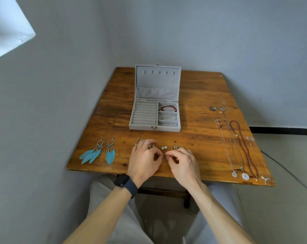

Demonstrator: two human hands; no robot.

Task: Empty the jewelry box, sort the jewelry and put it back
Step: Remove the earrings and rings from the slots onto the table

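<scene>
The jewelry box (154, 128) sits open at the middle of the worktop (202, 138), towards the back, its lid standing up behind the tray. In the tray, the ring rolls (144, 113) lie left and the compartments right; a bracelet (167, 108) lies in the rearmost one, chains (169, 117) in the one before it. The feather earrings (98, 152) lie front left. A row of small earrings (164, 148) lies between the box and my hands. My left hand (144, 159) and right hand (182, 161) meet near the front edge, pinching a small piece (163, 156). The necklaces (237, 147) lie lengthwise along the right side.
</scene>
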